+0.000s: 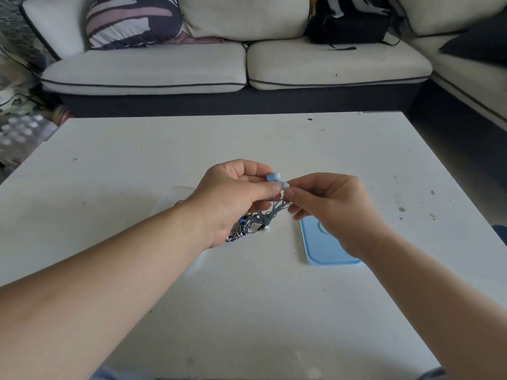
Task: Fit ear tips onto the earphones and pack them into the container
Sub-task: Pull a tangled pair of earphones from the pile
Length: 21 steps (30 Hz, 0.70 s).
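Observation:
My left hand (233, 196) pinches a pair of light blue earphones (274, 180) above the white table; both buds carry pale ear tips. My right hand (329, 209) meets them from the right, its thumb and forefinger pinching the tip of the lower bud. The grey cable (270, 212) hangs in loops below both hands. Under my left hand lies a tangle of black-and-white braided cable (241, 232) with small white ear tips (266, 228) beside it. A light blue lid (323, 250) lies flat under my right wrist. A clear container (175, 194) sits behind my left forearm, mostly hidden.
The white table (247, 311) has scuffs and dark specks on its right side. A cream sofa (236, 67) with a striped cushion (131, 20) and a black bag (348, 21) stands beyond the far edge.

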Each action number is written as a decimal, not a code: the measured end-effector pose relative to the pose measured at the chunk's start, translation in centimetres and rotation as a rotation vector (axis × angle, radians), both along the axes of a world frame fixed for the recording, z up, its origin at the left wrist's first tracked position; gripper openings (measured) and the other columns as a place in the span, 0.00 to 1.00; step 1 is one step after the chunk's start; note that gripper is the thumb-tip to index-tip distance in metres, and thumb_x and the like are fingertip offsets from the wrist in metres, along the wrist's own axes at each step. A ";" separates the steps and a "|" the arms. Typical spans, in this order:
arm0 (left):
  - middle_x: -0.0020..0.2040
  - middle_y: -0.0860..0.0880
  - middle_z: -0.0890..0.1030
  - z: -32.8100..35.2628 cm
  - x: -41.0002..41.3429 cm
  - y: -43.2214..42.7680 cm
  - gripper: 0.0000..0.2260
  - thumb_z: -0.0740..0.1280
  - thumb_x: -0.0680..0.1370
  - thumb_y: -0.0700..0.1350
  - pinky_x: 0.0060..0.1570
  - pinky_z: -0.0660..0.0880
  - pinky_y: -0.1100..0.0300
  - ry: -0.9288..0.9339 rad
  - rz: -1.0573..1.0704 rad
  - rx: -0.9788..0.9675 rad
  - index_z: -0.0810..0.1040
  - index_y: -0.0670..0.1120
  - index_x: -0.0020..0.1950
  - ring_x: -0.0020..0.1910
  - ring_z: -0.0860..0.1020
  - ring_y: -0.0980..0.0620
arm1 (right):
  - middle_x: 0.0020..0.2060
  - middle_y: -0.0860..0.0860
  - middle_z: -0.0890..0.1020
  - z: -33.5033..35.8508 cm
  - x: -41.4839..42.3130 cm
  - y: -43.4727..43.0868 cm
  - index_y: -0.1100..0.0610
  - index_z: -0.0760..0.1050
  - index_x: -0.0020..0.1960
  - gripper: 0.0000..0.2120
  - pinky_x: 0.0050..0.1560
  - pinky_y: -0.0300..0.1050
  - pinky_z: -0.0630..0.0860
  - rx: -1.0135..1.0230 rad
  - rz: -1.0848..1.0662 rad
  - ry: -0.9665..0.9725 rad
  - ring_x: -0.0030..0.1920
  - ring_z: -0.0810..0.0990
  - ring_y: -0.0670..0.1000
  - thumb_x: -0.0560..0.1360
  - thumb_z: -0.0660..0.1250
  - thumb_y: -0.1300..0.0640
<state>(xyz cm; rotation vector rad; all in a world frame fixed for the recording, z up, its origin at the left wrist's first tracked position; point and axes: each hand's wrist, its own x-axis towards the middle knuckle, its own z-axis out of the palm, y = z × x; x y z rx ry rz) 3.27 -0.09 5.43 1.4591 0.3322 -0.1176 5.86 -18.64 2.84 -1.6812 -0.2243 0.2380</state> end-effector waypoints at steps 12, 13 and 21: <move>0.46 0.42 0.88 -0.1 0.1 1.3 0.12 0.76 0.74 0.31 0.41 0.80 0.58 -0.016 0.039 0.042 0.82 0.39 0.56 0.43 0.86 0.47 | 0.52 0.52 0.87 -1.3 0.4 0.8 0.55 0.79 0.66 0.24 0.52 0.51 0.83 -0.030 0.098 0.176 0.52 0.86 0.50 0.72 0.80 0.56; 0.46 0.42 0.88 0.1 0.1 1.5 0.12 0.76 0.74 0.31 0.41 0.80 0.59 -0.027 0.039 0.037 0.81 0.38 0.56 0.43 0.86 0.48 | 0.56 0.53 0.85 -1.3 0.3 1.2 0.54 0.78 0.68 0.28 0.56 0.52 0.83 -0.012 0.168 0.237 0.55 0.86 0.51 0.70 0.81 0.54; 0.44 0.48 0.88 0.7 -1.6 5.1 0.10 0.77 0.74 0.35 0.43 0.81 0.61 -0.081 0.054 0.301 0.83 0.44 0.54 0.42 0.86 0.53 | 0.47 0.67 0.84 -1.2 -1.8 6.3 0.66 0.82 0.51 0.08 0.47 0.48 0.83 0.229 0.202 0.399 0.44 0.84 0.58 0.78 0.73 0.61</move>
